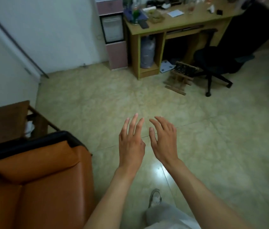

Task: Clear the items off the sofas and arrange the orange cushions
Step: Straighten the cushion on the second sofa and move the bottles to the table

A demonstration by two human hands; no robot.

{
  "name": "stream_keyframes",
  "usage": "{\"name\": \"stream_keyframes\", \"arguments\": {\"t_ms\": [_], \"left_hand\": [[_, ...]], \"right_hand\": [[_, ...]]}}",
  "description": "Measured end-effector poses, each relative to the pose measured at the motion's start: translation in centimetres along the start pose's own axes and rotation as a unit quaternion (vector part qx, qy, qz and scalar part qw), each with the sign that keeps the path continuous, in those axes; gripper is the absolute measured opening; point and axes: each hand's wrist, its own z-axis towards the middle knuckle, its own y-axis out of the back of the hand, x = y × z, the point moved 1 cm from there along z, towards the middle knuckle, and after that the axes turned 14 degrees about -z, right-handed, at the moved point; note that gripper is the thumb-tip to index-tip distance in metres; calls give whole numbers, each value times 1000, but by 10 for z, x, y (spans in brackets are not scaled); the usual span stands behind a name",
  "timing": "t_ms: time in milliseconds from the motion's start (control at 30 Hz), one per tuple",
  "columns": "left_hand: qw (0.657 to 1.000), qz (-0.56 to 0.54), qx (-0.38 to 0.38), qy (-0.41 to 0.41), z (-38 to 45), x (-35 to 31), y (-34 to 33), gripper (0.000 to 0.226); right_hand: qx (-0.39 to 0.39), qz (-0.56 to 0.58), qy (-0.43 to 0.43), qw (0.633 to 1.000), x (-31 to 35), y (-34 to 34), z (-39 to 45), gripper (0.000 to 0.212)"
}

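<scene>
Both hands are out over the tiled floor (213, 129) holding nothing: left hand (131, 146) with fingers straight and spread, right hand (164, 142) relaxed with a slight curl. The orange sofa (51, 195) sits bottom left (smooth, leathery-looking, black trim along the back), with an orange cushion (33, 164) propped against its backrest.

Bare forearms, grey trousers (168, 215), grey shoe (155, 197).

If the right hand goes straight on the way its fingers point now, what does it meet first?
Probably nothing close: the right hand is open, its fingers aimed over the bare floor. Farther on stands the desk, though depth is unclear.
</scene>
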Motion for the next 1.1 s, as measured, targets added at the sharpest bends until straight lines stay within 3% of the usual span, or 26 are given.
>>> {"name": "stream_keyframes", "arguments": {"t_ms": [133, 600, 867, 1100], "left_hand": [[998, 1, 49, -32, 61, -55, -60, 97], [975, -58, 182, -115, 294, -176, -262, 80], [925, -110, 277, -234, 461, -293, -393, 79], [889, -112, 328, -301, 555, -391, -495, 80]], "right_hand": [[-37, 13, -47, 998, -82, 13, 46, 28], [-53, -68, -241, 967, -330, 0, 205, 35], [-112, -137, -380, 908, -479, 27, 326, 36], [-140, -160, -471, 856, -602, 47, 387, 35]]}}
